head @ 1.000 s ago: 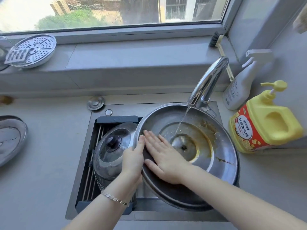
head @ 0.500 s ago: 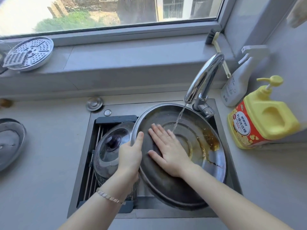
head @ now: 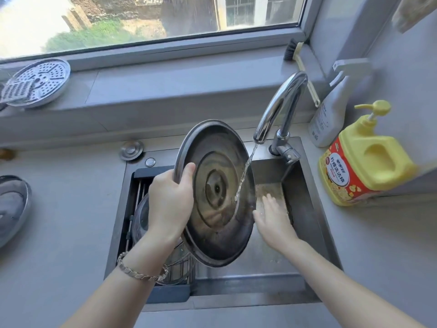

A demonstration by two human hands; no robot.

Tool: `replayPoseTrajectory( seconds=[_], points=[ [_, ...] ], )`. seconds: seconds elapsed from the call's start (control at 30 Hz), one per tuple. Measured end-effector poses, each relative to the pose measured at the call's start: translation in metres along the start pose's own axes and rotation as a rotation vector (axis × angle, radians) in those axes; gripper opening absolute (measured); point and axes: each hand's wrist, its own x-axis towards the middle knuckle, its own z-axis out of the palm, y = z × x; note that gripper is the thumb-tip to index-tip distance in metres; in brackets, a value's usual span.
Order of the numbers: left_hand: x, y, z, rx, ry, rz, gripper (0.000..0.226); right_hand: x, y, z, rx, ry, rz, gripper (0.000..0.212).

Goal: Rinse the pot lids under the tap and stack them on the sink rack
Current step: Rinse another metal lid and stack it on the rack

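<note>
My left hand (head: 169, 204) grips the left rim of a large steel pot lid (head: 217, 214), thumb over the edge, and holds it tilted up on edge over the sink, its inside facing me. Water from the tap (head: 280, 107) runs onto the lid's right side. My right hand (head: 272, 216) is off the lid, fingers straight, low in the sink basin just right of it. A glass lid (head: 142, 216) with a steel rim lies on the sink rack (head: 153, 172) at the left, mostly hidden behind my left hand.
Yellow dish soap bottle (head: 361, 162) and white spray bottle (head: 331, 110) stand right of the sink. A brush (head: 300, 67) leans at the window corner. A perforated steamer plate (head: 35, 82) lies on the sill. Another steel lid (head: 11, 209) rests on the left counter.
The lid lay flat in the sink under my right palm; my left hand has now raised it onto its edge. My right hand has come off it and dropped into the basin.
</note>
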Motion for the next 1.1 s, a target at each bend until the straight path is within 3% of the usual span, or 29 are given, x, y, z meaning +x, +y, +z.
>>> replayPoseTrajectory(
  seconds=[0.1,0.17,0.27,0.37,0.43,0.53,0.6,0.67,0.8,0.87,1.0,1.1],
  points=[
    [0.0,-0.008,0.005,-0.094,0.014,-0.098,0.049,-0.005,-0.034,0.011,0.158,0.015,-0.09,0.067],
    [-0.002,-0.015,0.01,-0.168,0.028,-0.156,0.043,0.001,-0.05,0.009,0.198,0.079,-0.031,0.071],
    [-0.012,-0.015,0.016,-0.253,0.063,-0.207,0.044,0.018,-0.064,-0.009,0.159,0.199,0.034,0.076],
    [-0.012,-0.012,0.015,-0.344,0.101,-0.246,0.048,0.026,-0.073,-0.023,0.1,0.266,-0.013,0.075],
    [-0.006,-0.014,0.014,-0.38,0.125,-0.283,0.046,0.022,-0.083,-0.027,0.047,0.254,-0.219,0.074],
    [-0.004,-0.018,0.019,-0.418,0.123,-0.359,0.034,0.0,-0.103,-0.02,-0.047,0.066,-0.653,0.079],
    [-0.006,-0.023,0.021,-0.413,0.117,-0.397,0.028,-0.011,-0.098,-0.015,-0.123,-0.023,-0.762,0.079],
    [-0.006,-0.032,0.018,-0.408,0.088,-0.435,0.031,-0.004,-0.072,-0.017,-0.197,-0.006,-0.725,0.084],
    [-0.007,-0.041,0.011,-0.377,0.024,-0.442,0.037,0.016,-0.026,-0.032,-0.214,0.063,-0.35,0.094],
    [-0.011,-0.037,0.017,-0.376,-0.007,-0.432,0.034,0.005,-0.037,-0.025,-0.195,0.064,-0.374,0.092],
    [-0.013,-0.033,0.029,-0.371,-0.034,-0.417,0.033,-0.022,-0.061,-0.012,-0.18,-0.014,-0.627,0.082],
    [-0.016,-0.038,0.029,-0.361,-0.085,-0.426,0.032,0.007,-0.049,-0.028,-0.178,0.089,-0.422,0.083]
  ],
)
